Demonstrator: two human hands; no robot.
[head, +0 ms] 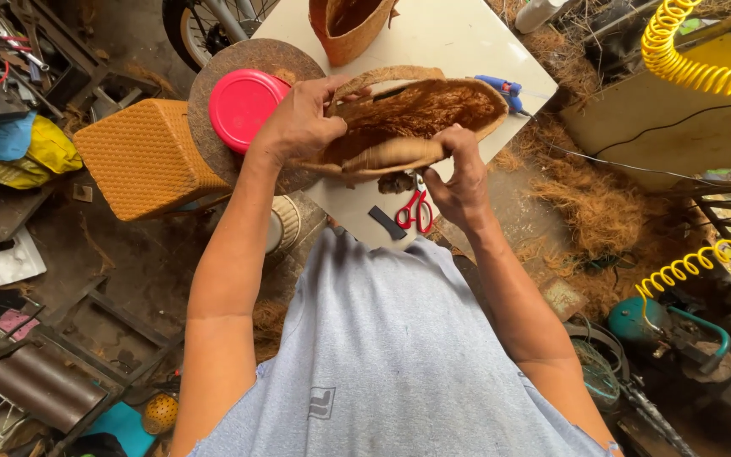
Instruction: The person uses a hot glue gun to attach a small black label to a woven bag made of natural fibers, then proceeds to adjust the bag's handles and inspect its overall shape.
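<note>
Coconut-fibre basket (pixel 416 118), oval and rope-rimmed, is held above the white table (pixel 450 38); judged light, coarse, semi-stiff, shedding fibres, best gripped at the rim. Left hand (pixel 302 123) is closed on the far-left rim. Right hand (pixel 458 173) is pinched on the near rim. Red-handled scissors (pixel 416 210) lie just below.
</note>
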